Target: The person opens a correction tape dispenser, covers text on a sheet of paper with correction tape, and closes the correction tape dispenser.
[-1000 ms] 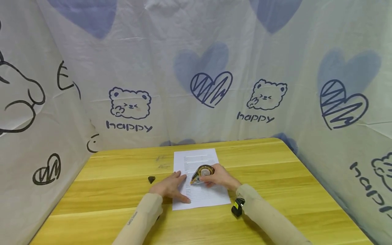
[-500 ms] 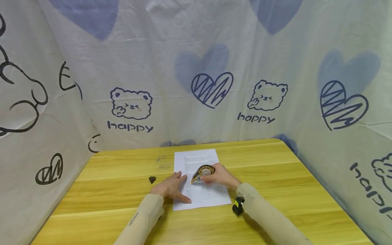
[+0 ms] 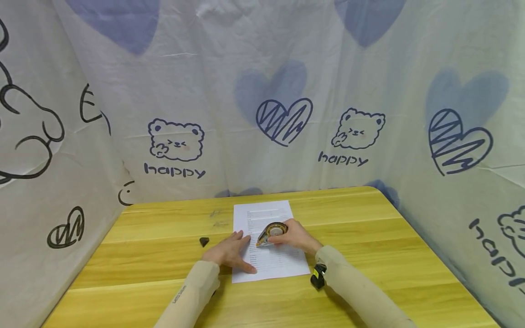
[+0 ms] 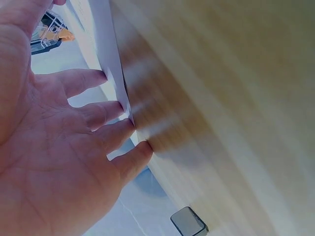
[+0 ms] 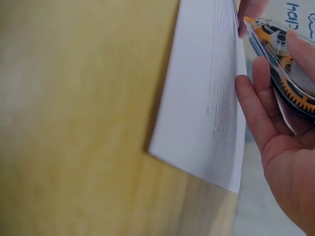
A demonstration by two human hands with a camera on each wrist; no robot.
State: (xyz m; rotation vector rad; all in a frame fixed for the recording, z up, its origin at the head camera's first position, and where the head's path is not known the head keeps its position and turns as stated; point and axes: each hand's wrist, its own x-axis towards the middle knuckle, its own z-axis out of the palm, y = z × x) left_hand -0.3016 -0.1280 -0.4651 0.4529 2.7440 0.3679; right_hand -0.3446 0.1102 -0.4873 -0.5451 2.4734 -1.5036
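Observation:
A printed sheet of paper (image 3: 270,266) lies on the wooden table. My left hand (image 3: 229,252) rests with spread fingers on its left part; in the left wrist view the fingertips (image 4: 112,108) touch down along the paper's edge. In my right hand (image 3: 297,236) is a correction tape dispenser (image 3: 272,231), clear and dark with orange gears, gripped between thumb and fingers. Its orange tip points down and left to the printed lines, at or just above the paper; contact cannot be told. The right wrist view shows the correction tape (image 5: 283,54) side-on.
A small dark cap-like piece (image 3: 203,241) lies on the table (image 3: 151,246) left of the left hand. Dark smudges mark the wood behind it. A black device with a yellow mark (image 3: 317,276) is at the right wrist. Printed cloth (image 3: 229,114) hangs behind and at both sides.
Both hands, the paper and the correction tape keep nearly the same places. The head view has shifted very slightly.

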